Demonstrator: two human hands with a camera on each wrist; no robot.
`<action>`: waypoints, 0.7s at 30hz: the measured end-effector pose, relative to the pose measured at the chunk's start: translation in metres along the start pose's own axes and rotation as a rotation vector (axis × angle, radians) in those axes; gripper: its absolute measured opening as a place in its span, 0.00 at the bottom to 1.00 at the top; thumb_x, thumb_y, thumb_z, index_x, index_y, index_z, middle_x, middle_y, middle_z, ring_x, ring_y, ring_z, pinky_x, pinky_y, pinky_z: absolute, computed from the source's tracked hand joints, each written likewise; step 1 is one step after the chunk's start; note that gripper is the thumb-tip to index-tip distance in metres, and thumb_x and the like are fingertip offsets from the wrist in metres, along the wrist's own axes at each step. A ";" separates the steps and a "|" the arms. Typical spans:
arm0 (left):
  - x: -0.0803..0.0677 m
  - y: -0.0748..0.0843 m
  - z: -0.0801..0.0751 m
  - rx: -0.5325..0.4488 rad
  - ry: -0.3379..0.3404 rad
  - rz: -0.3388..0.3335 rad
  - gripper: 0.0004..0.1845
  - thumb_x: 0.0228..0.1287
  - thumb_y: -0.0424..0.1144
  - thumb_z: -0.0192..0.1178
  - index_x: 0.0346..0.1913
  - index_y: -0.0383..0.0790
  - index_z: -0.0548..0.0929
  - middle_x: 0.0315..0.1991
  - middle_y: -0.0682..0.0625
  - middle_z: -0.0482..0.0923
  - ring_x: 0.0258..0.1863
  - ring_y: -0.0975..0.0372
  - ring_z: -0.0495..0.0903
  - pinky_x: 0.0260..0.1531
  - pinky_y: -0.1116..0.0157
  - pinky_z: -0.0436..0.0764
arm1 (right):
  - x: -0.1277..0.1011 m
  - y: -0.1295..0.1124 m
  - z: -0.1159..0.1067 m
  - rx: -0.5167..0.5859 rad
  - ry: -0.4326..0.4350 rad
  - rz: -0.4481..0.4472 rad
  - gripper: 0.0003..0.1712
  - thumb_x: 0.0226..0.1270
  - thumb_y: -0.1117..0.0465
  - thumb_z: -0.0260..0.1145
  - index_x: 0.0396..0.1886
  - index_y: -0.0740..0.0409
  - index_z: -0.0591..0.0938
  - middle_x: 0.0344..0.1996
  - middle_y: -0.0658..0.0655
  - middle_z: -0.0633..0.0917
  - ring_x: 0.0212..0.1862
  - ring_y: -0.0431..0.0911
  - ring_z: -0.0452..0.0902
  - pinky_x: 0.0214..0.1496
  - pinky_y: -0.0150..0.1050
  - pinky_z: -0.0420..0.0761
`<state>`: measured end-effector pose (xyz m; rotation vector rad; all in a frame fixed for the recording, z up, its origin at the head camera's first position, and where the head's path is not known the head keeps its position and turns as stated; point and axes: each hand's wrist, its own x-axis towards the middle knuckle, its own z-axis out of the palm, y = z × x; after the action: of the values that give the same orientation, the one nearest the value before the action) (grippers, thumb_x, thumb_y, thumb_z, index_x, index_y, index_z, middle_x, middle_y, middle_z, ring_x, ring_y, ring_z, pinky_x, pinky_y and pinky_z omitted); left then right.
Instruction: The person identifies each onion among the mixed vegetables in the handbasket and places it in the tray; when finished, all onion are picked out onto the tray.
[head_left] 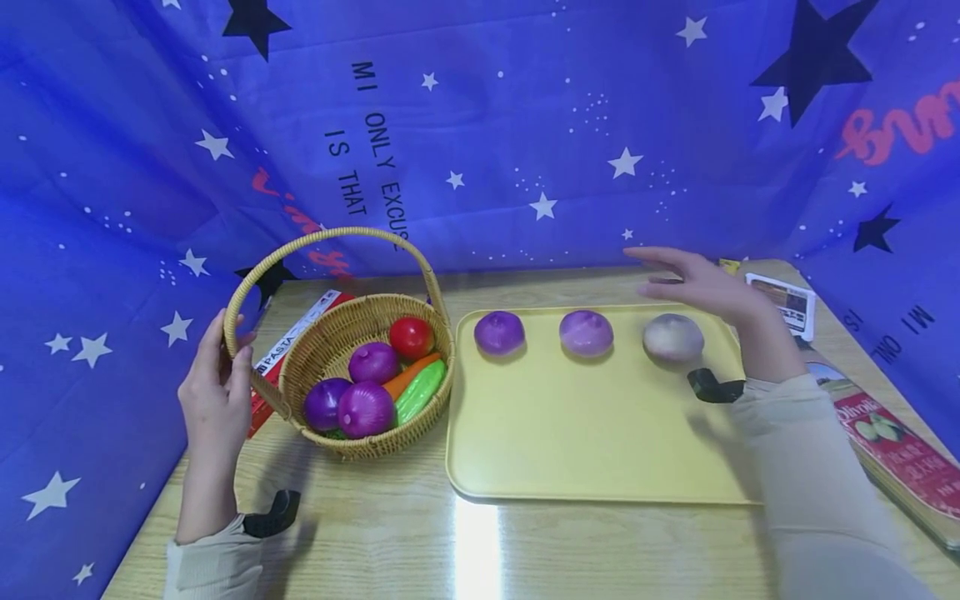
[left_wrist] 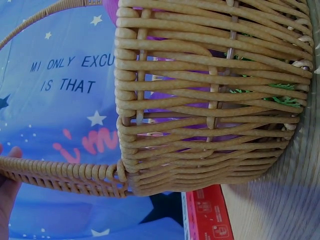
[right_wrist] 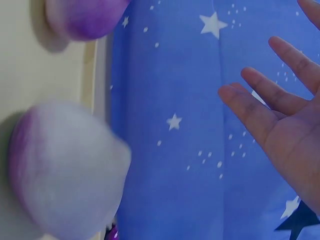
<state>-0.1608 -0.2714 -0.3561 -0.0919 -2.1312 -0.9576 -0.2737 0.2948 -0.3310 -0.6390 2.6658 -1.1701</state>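
Note:
My left hand [head_left: 222, 367] grips the left foot of the handle [left_wrist: 60, 175] of a wicker basket [head_left: 330, 342], which stands on the table. In it lie three purple onions [head_left: 365, 408], a red tomato [head_left: 410, 337], a carrot and a green cucumber [head_left: 420, 390]. To its right a yellow tray [head_left: 585, 433] carries a row of three onions: dark purple [head_left: 499, 332], lighter purple [head_left: 586, 332] and pale [head_left: 672, 337]. Just above and behind the pale onion [right_wrist: 65, 170] hovers my right hand [head_left: 690, 279], fingers [right_wrist: 270, 95] straight and holding nothing.
A red and white pasta box [head_left: 288, 346] lies behind the basket. Right of the tray are a white carton [head_left: 783, 298] and an olive oil tin [head_left: 892, 442]. Blue star-printed cloth [head_left: 525, 125] walls in the wooden table [head_left: 480, 550] at the back and both sides.

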 end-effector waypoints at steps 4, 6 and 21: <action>-0.001 0.001 0.000 0.009 0.001 -0.001 0.27 0.67 0.29 0.53 0.67 0.52 0.68 0.57 0.46 0.78 0.48 0.87 0.73 0.48 0.89 0.72 | 0.009 -0.010 0.006 0.019 -0.006 -0.033 0.33 0.68 0.56 0.60 0.71 0.45 0.62 0.73 0.57 0.60 0.70 0.61 0.59 0.67 0.63 0.65; -0.001 0.002 0.000 0.015 -0.003 -0.005 0.27 0.67 0.29 0.53 0.67 0.53 0.68 0.57 0.46 0.78 0.48 0.87 0.73 0.48 0.89 0.72 | 0.013 -0.015 0.010 0.035 -0.008 -0.052 0.33 0.68 0.57 0.60 0.71 0.45 0.62 0.73 0.57 0.60 0.71 0.59 0.56 0.69 0.62 0.64; 0.000 -0.002 0.000 -0.011 0.005 0.006 0.27 0.67 0.28 0.53 0.67 0.49 0.69 0.57 0.44 0.78 0.48 0.88 0.73 0.48 0.89 0.72 | 0.047 -0.059 0.040 0.066 -0.090 -0.174 0.35 0.65 0.56 0.63 0.70 0.40 0.63 0.71 0.53 0.63 0.71 0.54 0.60 0.72 0.58 0.63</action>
<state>-0.1616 -0.2724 -0.3571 -0.1005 -2.1200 -0.9651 -0.2846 0.2122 -0.3143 -0.9055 2.5281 -1.2345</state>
